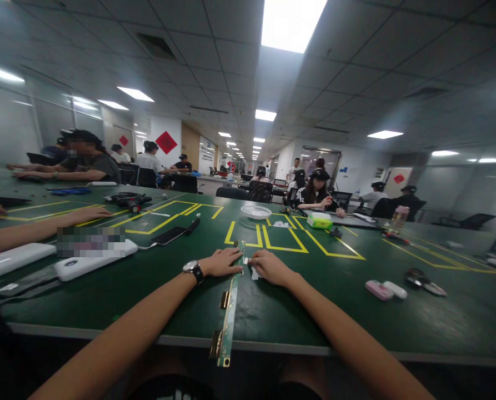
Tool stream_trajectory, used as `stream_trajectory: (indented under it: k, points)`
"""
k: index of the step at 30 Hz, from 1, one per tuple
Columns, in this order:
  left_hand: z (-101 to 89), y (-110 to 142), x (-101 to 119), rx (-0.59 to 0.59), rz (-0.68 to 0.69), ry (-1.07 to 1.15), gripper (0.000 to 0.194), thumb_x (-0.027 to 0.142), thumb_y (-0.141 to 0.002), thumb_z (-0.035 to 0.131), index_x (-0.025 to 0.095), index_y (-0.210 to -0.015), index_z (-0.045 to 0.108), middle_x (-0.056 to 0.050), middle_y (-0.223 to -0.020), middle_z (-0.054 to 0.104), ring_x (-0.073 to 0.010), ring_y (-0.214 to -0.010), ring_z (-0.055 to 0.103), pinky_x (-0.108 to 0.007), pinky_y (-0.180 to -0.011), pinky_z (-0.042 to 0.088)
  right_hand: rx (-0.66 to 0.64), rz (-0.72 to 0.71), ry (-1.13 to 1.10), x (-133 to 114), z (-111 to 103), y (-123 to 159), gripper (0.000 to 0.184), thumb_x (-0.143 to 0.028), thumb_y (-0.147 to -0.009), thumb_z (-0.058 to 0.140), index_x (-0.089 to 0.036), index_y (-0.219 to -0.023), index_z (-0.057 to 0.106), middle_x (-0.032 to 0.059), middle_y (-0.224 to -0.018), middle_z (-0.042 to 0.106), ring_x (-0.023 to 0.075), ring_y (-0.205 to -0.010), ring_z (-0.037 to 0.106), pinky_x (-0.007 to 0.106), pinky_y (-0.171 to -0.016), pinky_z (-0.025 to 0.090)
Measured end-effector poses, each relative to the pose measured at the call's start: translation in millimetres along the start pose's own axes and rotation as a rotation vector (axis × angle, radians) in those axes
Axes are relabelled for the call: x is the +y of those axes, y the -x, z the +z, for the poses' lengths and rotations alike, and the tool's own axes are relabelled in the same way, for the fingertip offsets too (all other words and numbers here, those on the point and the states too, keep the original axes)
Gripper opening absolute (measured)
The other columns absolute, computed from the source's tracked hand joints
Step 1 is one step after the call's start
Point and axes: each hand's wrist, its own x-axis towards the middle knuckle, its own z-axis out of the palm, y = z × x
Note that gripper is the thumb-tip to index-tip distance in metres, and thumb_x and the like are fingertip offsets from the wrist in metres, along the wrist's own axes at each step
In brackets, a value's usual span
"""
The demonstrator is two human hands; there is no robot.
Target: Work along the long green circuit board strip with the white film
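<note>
Long thin circuit board (230,318) center to lower center of frame, on the green worktop (281,319), lower end sticking out past the near edge. 2 gold tabs (224,300) show along its left side. Left hand (223,263), palm down, lies at the board's upper part; fingers stretched out, thumb set apart from them. Watch (194,272) on left wrist. Right hand (271,266) just right of the board's upper end, fingers curled; can't tell if they pinch anything. White scrap (255,273) just under right fingers. White basket (256,212) above the hands, near frame center. Phone (169,235) left of center. Pink case (378,290) and white case (395,290) side by side, right of frame. Another person's hand (93,214) rests on worktop, left of frame.
</note>
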Motion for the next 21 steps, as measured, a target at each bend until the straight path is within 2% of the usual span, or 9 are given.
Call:
stream_trajectory:
  k: [12, 21]
  points:
    - [-0.3, 0, 0, -0.014, -0.005, 0.002, 0.069, 0.065, -0.092, 0.027, 0.022, -0.146, 0.027, -0.012, -0.151, 0.021, -0.0293, -0.137, 0.020, -0.050, -0.104, 0.021, -0.003, -0.026, -0.021, 1, 2, 1, 0.030, -0.017, -0.091, 0.042, -0.016, -0.110, 0.066, 0.0105, -0.102, 0.060, 0.0179, -0.092, 0.053, 0.030, -0.085, 0.040]
    - [-1.4, -2, 3, -0.036, -0.001, 0.014, 0.064, 0.061, -0.093, 0.029, 0.024, -0.145, 0.027, -0.010, -0.152, 0.020, -0.0307, -0.137, 0.019, -0.053, -0.104, 0.019, -0.008, -0.082, -0.126, 8, 4, 1, 0.035, -0.013, -0.091, 0.038, -0.016, -0.116, 0.063, 0.0109, -0.114, 0.060, 0.0193, -0.105, 0.052, 0.034, -0.094, 0.038]
